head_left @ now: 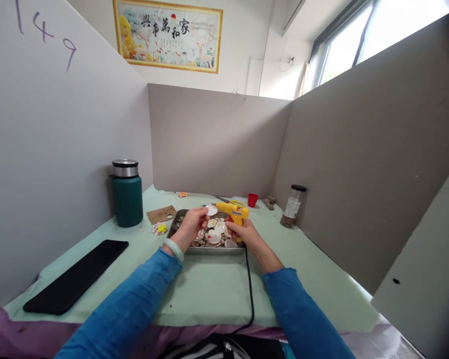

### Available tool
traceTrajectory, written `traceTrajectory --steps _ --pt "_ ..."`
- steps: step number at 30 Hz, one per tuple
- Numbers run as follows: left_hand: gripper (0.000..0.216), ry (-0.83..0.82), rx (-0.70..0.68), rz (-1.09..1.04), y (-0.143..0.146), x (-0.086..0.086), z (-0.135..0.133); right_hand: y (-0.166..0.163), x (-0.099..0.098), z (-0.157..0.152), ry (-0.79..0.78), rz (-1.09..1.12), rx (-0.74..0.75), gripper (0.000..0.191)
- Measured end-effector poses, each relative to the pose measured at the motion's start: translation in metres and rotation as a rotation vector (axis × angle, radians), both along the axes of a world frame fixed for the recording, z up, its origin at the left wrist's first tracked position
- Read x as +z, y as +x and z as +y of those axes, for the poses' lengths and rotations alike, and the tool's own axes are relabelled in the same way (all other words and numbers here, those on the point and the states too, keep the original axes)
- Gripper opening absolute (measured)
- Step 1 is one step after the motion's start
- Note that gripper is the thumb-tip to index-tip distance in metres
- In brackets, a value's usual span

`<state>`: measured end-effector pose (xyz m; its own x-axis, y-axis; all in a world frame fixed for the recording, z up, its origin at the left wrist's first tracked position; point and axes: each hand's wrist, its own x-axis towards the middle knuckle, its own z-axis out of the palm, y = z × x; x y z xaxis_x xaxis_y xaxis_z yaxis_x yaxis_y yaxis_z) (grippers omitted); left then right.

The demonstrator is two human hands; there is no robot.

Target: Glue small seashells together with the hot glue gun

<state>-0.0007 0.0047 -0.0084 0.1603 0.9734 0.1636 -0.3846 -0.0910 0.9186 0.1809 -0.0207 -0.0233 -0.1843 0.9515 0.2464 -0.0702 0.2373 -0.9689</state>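
Note:
Between its thumb and fingers my left hand [195,223] pinches a white shell [211,210], raised over a metal tray [209,251]. My right hand [246,233] is wrapped round the grip of a yellow glue gun [235,210], whose nozzle points left, close to the shell. From the gun a black cord [251,294] runs down over the front edge of the table. In the tray lie many pale and brown shells [213,236], partly hidden by my hands.
Left of the tray are a brown card [161,215], a small flower-like piece [159,228], a green flask [127,199] and a black flat slab [77,276]. Behind it lie yellow-handled scissors [236,203] and a red cup [252,200]. A jar [293,206] stands right; partitions [220,139] enclose the table.

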Motion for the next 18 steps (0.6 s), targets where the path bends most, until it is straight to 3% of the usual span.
traceTrajectory --steps 9,18 --pt "0.015 -0.011 -0.029 -0.082 -0.0011 -0.0028 0.0045 0.0004 -0.0024 0.0029 0.007 -0.001 0.023 0.033" --pt "0.013 -0.06 0.045 -0.084 -0.0026 -0.0004 0.0053 0.0014 -0.0039 0.0037 -0.015 -0.025 0.019 0.034"
